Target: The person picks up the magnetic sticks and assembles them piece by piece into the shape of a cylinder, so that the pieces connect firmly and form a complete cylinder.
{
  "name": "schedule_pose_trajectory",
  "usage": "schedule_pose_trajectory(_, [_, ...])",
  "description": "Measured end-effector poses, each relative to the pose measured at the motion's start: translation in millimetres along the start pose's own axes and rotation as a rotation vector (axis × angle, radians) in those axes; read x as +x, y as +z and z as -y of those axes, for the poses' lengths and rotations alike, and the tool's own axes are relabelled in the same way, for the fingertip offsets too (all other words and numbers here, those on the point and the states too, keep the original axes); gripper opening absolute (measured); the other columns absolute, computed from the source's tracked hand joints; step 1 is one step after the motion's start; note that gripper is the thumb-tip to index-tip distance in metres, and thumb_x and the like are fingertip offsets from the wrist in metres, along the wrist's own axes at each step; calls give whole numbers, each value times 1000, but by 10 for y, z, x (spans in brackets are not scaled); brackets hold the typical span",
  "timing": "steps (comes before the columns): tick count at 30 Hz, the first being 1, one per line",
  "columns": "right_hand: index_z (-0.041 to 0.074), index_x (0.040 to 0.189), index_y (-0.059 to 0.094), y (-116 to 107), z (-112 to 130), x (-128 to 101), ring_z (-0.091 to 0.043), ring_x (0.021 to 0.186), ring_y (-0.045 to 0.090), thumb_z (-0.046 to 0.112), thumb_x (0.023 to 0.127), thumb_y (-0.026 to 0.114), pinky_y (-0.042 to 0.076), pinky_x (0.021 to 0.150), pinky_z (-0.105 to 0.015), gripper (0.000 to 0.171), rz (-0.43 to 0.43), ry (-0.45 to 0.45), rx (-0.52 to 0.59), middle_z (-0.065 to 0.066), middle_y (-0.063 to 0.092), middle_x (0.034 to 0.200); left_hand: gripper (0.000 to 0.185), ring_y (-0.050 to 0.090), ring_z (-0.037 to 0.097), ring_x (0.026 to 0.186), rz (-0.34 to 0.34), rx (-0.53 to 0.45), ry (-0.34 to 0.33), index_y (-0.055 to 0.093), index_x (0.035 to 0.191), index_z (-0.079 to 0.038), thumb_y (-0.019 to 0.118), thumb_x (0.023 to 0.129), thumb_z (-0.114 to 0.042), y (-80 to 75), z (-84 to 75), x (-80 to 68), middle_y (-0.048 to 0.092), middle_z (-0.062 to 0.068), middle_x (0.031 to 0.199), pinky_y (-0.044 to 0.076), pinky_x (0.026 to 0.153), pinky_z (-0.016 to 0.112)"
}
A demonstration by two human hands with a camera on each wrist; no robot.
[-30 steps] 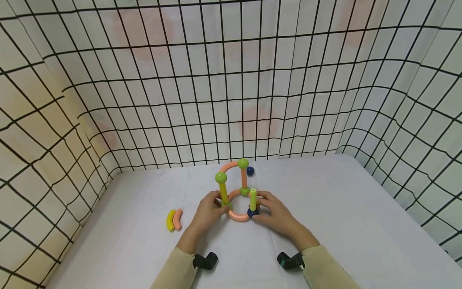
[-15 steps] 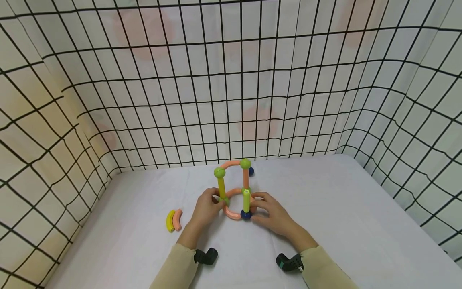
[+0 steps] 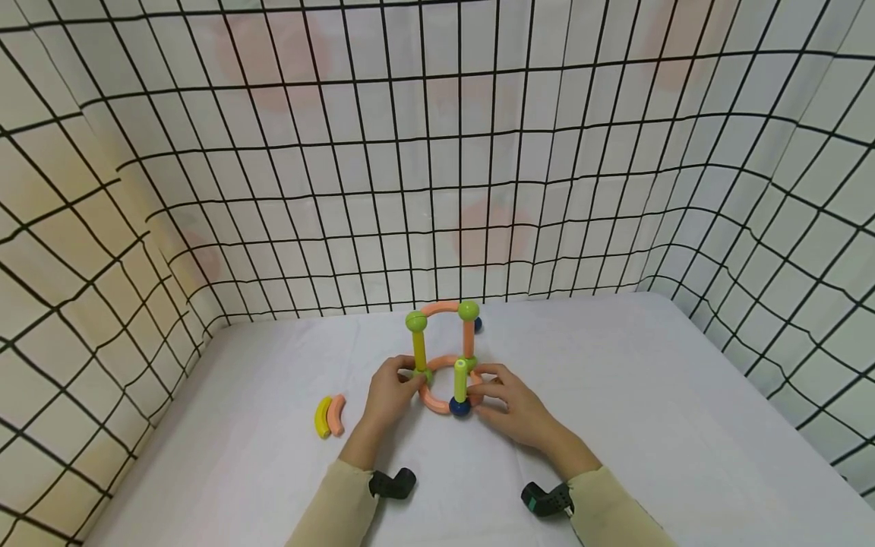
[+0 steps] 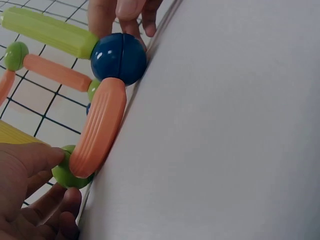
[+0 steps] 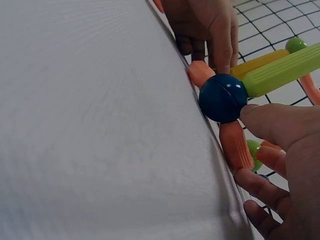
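Observation:
A magnetic stick-and-ball structure stands on the table, with a ring of curved orange sticks (image 3: pixel 432 401) at its base. A yellow stick (image 3: pixel 419 351) and an orange stick (image 3: pixel 469 338) rise from green balls, joined on top by a curved orange stick (image 3: pixel 440 307). At the front, a light green stick (image 3: pixel 461 381) stands upright on a dark blue ball (image 4: pixel 119 59), its upper end free. My left hand (image 3: pixel 392 393) pinches the lower left green ball (image 4: pixel 70 170). With the thumb at the blue ball and fingers along a curved stick (image 5: pixel 235 146), my right hand (image 3: pixel 514 406) holds the ring's right side.
A loose dark blue ball (image 3: pixel 478 324) lies behind the structure, partly hidden by it. Left of my left hand, a curved yellow stick (image 3: pixel 322 418) and a curved orange stick (image 3: pixel 336 415) lie side by side. Black-lined mesh (image 3: pixel 478 190) surrounds the white table (image 3: pixel 649 395).
Between my hands the structure has turned clockwise as seen from above. Its front blue ball has shifted left, and the left upright has moved back. The loose pieces stay put.

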State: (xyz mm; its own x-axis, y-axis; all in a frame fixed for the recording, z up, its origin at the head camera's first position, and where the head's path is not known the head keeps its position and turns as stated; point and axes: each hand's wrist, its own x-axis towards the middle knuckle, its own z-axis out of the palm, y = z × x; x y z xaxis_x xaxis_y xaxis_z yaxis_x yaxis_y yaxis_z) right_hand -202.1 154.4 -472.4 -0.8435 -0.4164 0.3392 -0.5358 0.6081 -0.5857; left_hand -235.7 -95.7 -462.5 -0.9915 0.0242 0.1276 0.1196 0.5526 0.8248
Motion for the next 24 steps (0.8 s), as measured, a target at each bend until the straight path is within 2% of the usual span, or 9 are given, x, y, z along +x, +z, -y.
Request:
schedule_pose_trajectory(5, [32, 112, 74, -5, -14, 11, -28, 127, 56, 21, 91, 73, 46, 103, -55, 23, 2, 64, 52, -1, 52, 144, 33, 62, 21, 95, -11, -5, 1, 68, 119, -9, 73, 89, -20, 11, 23, -26, 66, 9, 115, 50, 73, 29])
schedule_pose_trajectory(9, [29, 112, 73, -38, -41, 45, -30, 131, 54, 19, 93, 70, 47, 104, -54, 22, -12, 107, 108, -2, 53, 142, 35, 61, 19, 94, -15, 1, 4, 67, 121, -10, 74, 90, -23, 24, 28, -41, 65, 8, 114, 49, 76, 30])
schedule_pose_trajectory(16, [23, 115, 70, -202, -148, 117, -20, 118, 61, 17, 98, 64, 51, 96, -42, 19, -69, 220, 181, 2, 60, 133, 34, 60, 18, 91, -45, -3, 16, 68, 119, -10, 75, 88, -21, 49, 60, -63, 66, 7, 113, 48, 74, 30])
schedule_pose_trajectory(19, [24, 121, 66, -283, -251, 154, -20, 114, 62, 20, 98, 64, 50, 96, -42, 23, -85, 274, 187, 0, 62, 132, 33, 59, 18, 90, -52, -3, 14, 68, 119, -10, 75, 88, -21, 56, 60, -60, 66, 7, 112, 47, 73, 29])
schedule_pose_trajectory(24, [19, 132, 59, -342, -419, 307, -26, 118, 59, 21, 99, 62, 47, 102, -47, 34, -104, 374, 221, -7, 62, 136, 33, 60, 18, 91, -68, 8, 19, 68, 118, -11, 75, 88, -22, 64, 74, -54, 67, 6, 112, 47, 76, 31])
